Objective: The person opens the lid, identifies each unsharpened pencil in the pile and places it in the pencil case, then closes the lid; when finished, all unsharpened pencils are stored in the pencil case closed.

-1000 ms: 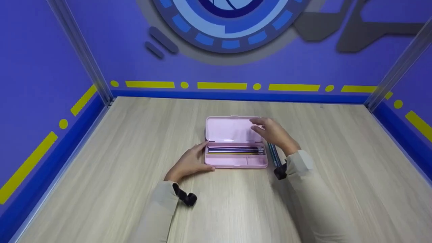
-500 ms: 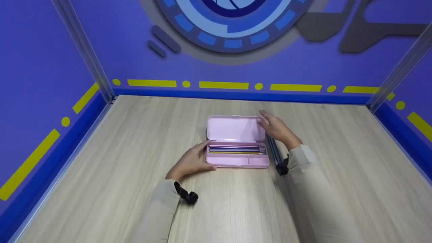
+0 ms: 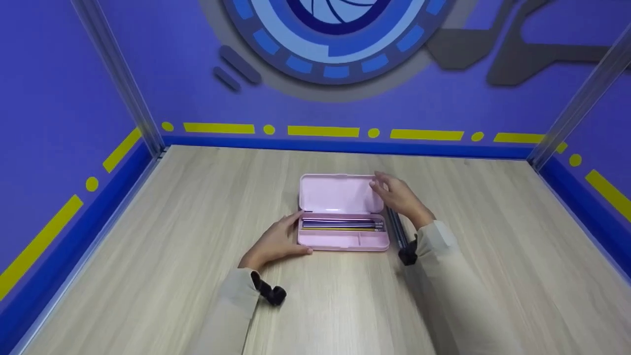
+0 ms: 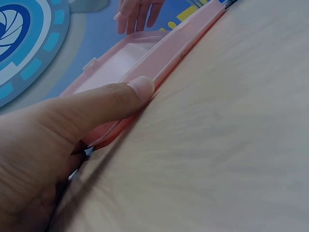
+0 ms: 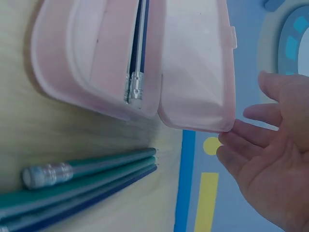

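Note:
A pink pencil case [image 3: 328,239] lies on the table with its lid [image 3: 340,192] raised at the back. Several pencils [image 3: 340,224] lie in its rear compartment, eraser ends to the right. My left hand [image 3: 276,241] grips the case's left end; in the left wrist view the thumb [image 4: 142,87] presses on the front wall, while its other fingers are mostly hidden. At the lid's right edge is my right hand [image 3: 402,199], fingers loosely extended; in the right wrist view its fingertips [image 5: 227,139] are at the lid's corner, seemingly touching it.
Several green and blue pencils [image 5: 91,181] lie on the table just right of the case, partly below my right wrist. The case's front compartments hold nothing visible. Blue-purple walls [image 3: 325,113] border the table at the back and sides.
My right hand has moved from in front of the lid's inner face to its right edge, passing slightly farther right in between. The left hand keeps its hold on the pencil case.

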Demonstrator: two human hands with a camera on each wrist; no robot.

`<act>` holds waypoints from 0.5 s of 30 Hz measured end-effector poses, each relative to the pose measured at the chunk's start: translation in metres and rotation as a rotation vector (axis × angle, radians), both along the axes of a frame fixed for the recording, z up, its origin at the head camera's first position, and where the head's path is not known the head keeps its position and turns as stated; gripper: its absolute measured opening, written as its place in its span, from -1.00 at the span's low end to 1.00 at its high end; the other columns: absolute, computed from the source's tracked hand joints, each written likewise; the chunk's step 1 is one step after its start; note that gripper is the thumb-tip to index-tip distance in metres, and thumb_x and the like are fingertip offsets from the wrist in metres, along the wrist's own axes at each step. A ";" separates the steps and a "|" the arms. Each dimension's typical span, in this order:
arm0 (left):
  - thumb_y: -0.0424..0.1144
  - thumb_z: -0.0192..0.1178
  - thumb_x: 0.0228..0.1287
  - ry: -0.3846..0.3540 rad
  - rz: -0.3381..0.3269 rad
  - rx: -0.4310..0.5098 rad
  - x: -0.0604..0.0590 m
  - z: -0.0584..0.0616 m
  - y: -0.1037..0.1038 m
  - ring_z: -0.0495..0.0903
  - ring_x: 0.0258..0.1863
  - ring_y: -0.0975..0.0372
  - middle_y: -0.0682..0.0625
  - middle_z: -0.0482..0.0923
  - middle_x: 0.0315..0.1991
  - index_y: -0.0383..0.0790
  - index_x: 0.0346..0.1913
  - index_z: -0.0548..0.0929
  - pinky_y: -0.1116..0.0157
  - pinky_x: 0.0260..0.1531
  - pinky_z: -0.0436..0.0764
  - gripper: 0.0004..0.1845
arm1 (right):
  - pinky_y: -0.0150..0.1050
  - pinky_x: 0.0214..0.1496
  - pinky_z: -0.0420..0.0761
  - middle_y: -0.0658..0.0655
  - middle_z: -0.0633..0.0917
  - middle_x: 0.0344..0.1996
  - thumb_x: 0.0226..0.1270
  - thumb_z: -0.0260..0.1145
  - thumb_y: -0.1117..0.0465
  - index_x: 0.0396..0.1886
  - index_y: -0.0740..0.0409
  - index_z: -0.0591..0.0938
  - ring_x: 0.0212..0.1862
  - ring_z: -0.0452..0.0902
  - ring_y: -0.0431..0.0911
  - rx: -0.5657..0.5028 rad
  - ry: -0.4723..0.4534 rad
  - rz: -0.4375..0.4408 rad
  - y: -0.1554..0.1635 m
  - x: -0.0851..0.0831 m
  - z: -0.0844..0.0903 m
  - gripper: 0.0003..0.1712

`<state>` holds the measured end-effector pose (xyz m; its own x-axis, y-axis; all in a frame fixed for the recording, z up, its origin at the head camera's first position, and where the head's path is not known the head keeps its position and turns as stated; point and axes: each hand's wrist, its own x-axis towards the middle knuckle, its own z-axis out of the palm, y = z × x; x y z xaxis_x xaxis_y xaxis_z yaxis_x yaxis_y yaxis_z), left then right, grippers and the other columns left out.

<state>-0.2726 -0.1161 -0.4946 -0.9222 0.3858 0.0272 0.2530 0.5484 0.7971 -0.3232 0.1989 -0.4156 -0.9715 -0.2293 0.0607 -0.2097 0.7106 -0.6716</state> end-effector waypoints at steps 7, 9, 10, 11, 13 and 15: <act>0.04 0.57 -0.24 -0.013 0.017 0.001 0.000 -0.001 0.000 0.09 0.45 -0.14 -0.27 0.13 0.46 -0.02 0.49 0.18 -0.09 0.44 0.09 0.14 | 0.14 0.38 0.34 0.36 0.42 0.26 0.49 0.09 0.09 0.31 0.33 0.41 0.32 0.34 0.22 -0.015 0.155 0.001 0.004 0.015 0.004 -0.47; 0.06 0.57 -0.24 -0.010 0.027 -0.007 -0.001 0.000 0.001 0.07 0.46 -0.17 -0.27 0.13 0.46 -0.02 0.49 0.17 -0.12 0.44 0.08 0.16 | 0.13 0.34 0.39 0.33 0.46 0.17 0.49 0.10 0.11 0.26 0.33 0.46 0.25 0.42 0.21 -0.048 0.190 0.022 0.006 0.019 0.005 -0.50; 0.06 0.57 -0.25 -0.008 0.031 -0.012 -0.001 0.000 0.001 0.06 0.45 -0.19 -0.28 0.13 0.46 -0.02 0.50 0.16 -0.13 0.43 0.07 0.17 | 0.12 0.33 0.41 0.31 0.47 0.14 0.48 0.11 0.12 0.24 0.33 0.49 0.22 0.45 0.19 -0.062 0.202 0.030 0.006 0.020 0.005 -0.52; 0.07 0.57 -0.25 -0.007 0.035 -0.018 -0.001 0.000 0.001 0.05 0.45 -0.20 -0.28 0.12 0.46 -0.02 0.50 0.14 -0.14 0.43 0.07 0.18 | 0.11 0.32 0.43 0.29 0.48 0.10 0.48 0.11 0.12 0.20 0.33 0.52 0.19 0.47 0.17 -0.074 0.212 0.037 0.007 0.022 0.005 -0.54; 0.07 0.57 -0.25 -0.002 0.034 -0.026 -0.001 0.000 0.002 0.03 0.45 -0.23 -0.28 0.12 0.46 -0.04 0.51 0.12 -0.16 0.42 0.06 0.20 | 0.08 0.31 0.46 0.27 0.50 0.06 0.47 0.13 0.13 0.14 0.33 0.56 0.15 0.50 0.14 -0.093 0.225 0.043 0.009 0.026 0.005 -0.58; 0.06 0.57 -0.25 -0.002 0.030 -0.030 -0.001 0.000 0.002 0.00 0.46 -0.23 -0.28 0.09 0.47 -0.06 0.51 0.12 -0.16 0.43 0.04 0.20 | 0.05 0.29 0.49 0.25 0.54 0.02 0.45 0.14 0.13 0.10 0.32 0.58 0.11 0.52 0.10 -0.101 0.230 0.036 0.010 0.029 0.003 -0.61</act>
<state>-0.2735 -0.1138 -0.4947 -0.9332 0.3590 0.0140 0.2345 0.5791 0.7808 -0.2938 0.2092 -0.4123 -0.9208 -0.2448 0.3038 -0.3891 0.6320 -0.6702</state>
